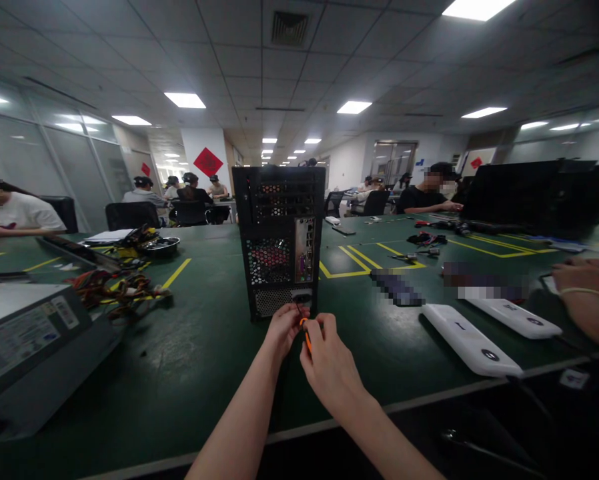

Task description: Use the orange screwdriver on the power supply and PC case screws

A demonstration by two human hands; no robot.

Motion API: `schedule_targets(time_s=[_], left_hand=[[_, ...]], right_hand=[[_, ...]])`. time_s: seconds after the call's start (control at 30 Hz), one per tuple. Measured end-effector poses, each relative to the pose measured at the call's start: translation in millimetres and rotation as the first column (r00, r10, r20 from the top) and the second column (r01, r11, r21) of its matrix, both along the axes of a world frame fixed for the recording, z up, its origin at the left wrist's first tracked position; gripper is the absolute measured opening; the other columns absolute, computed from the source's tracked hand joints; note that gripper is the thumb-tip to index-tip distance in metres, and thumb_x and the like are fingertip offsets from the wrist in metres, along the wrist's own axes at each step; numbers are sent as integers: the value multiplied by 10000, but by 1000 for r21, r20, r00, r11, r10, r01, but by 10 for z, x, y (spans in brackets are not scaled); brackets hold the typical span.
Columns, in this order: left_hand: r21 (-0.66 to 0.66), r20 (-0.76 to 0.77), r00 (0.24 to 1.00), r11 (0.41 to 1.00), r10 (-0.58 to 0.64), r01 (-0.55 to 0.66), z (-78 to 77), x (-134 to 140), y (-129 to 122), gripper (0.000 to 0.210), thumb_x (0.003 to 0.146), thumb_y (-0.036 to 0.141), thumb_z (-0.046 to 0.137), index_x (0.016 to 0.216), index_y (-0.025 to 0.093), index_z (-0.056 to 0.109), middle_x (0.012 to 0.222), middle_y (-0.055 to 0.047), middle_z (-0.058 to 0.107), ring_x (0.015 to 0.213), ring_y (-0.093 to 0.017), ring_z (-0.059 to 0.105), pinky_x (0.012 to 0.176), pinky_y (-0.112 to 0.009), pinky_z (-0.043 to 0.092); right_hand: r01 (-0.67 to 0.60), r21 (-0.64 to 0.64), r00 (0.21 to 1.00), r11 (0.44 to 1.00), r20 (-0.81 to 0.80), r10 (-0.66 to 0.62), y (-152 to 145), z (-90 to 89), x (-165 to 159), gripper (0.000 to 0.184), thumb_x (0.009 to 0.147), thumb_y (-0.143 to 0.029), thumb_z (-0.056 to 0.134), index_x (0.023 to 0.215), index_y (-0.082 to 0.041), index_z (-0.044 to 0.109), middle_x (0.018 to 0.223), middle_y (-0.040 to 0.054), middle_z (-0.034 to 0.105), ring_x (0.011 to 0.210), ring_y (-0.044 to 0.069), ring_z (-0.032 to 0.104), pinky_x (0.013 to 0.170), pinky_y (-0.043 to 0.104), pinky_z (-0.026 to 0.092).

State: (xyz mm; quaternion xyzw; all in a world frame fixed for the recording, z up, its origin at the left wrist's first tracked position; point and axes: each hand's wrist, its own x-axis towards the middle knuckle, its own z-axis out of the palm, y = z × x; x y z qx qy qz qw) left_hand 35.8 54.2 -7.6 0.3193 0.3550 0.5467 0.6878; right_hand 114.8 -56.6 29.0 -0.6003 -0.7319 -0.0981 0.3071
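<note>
A black computer tower case [282, 230] stands upright on the green table, its back with vent mesh and a metal port plate towards me. My right hand [330, 360] is closed round the orange and black handle of a screwdriver [307, 337], held low in front of the case. The thin shaft points up at the bottom corner, near the power supply panel [274, 301]. My left hand [282, 328] is beside it at the lower edge, fingers pinched near the shaft. What those fingertips hold is too small to make out.
At the left lies a grey power supply box [24, 353] with bundled cables [124, 283] and a metal bowl [162, 247]. To the right are white power banks [472, 340], a phone [397, 288] and another person's hand [582, 277]. More people sit further back.
</note>
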Motion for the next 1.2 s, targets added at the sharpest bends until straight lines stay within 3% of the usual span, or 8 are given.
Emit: schedule_targets(time_s=[0.13,0.3,0.47,0.63,0.73,0.9,1.03,1.2], left_hand=[[-21,-16,1000,1000,11,-11,38,1,-21,165,680,-7,431,719,104,546,711,-83,621,588,-86,564,541,-177,435],[-7,-30,1000,1000,-5,5,70,-11,-61,155,686,-4,427,664,112,528,722,-83,622,585,-86,565,547,-185,444],[-1,-22,1000,1000,-19,19,94,-18,-95,152,685,0,437,634,121,513,700,-74,622,575,-85,563,542,-182,444],[-4,-16,1000,1000,3,-3,101,-7,-87,139,676,3,459,651,118,533,686,-70,627,588,-84,568,552,-177,446],[-37,-23,999,999,25,-26,90,-2,-68,144,670,-4,458,669,113,542,696,-73,630,595,-86,572,560,-181,450],[-5,-13,1000,1000,2,-2,55,-6,-49,146,669,0,450,636,121,525,699,-74,631,601,-94,574,554,-187,450],[1,-6,1000,1000,1,-1,44,-8,-42,144,667,2,456,617,126,512,685,-68,629,596,-91,572,562,-187,450],[-20,-12,1000,1000,4,-4,47,-10,-36,129,674,9,464,647,123,518,715,-74,631,606,-93,577,568,-189,450]], right_hand=[[14,-16,996,1000,90,-12,0,-56,-24,195,761,-53,386,915,-122,485,898,103,486,754,174,555,588,250,454],[105,36,990,994,90,-108,9,-125,55,182,844,-181,361,971,-145,485,834,73,531,669,154,570,508,226,424],[192,-24,980,981,64,-190,49,-121,116,208,871,-275,318,933,-169,486,750,42,557,593,155,585,453,225,391],[96,-49,995,994,45,-93,44,-112,62,226,773,-159,455,996,-126,451,991,117,491,668,153,580,491,227,431],[37,-36,993,999,115,-33,22,-137,27,244,755,-40,387,965,-112,488,943,118,500,755,168,570,600,249,455],[107,25,986,994,126,-110,1,-102,23,236,843,-151,342,1024,-143,494,872,85,545,689,154,580,522,227,426],[184,-30,977,982,111,-180,12,-27,26,242,875,-243,304,968,-177,518,770,50,572,593,153,586,454,230,382],[106,-79,992,991,73,-100,11,-66,9,190,822,-197,395,987,-163,482,887,70,543,686,161,586,520,238,424]])
